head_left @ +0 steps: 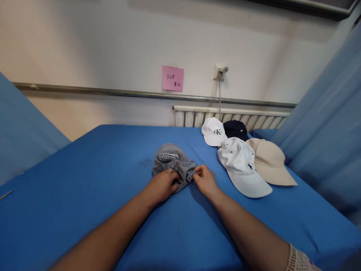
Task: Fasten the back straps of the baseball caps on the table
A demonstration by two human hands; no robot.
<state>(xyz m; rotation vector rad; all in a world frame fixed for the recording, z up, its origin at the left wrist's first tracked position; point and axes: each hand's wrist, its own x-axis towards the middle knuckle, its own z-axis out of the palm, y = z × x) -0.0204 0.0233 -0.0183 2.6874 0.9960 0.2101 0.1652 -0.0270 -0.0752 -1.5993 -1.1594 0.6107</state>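
A grey baseball cap (pixel 172 152) with white lettering lies on the blue-covered table (pixel 84 180), its back strap and buckle (pixel 189 177) turned toward me. My left hand (pixel 162 184) is closed on the near left edge of the cap, some fingertips tucked inside its opening. With thumb and fingers pinched together, my right hand (pixel 205 180) grips the strap beside the buckle on the right. The cap's brim is out of sight.
To the right sit a white CK cap (pixel 213 130), a dark navy cap (pixel 235 128), a white cap (pixel 238 158) and a beige cap (pixel 267 156). Behind the table are a radiator (pixel 197 116) and metal rail (pixel 113 91). Blue curtains (pixel 324 113) flank it. A thin stick (pixel 6 195) lies far left.
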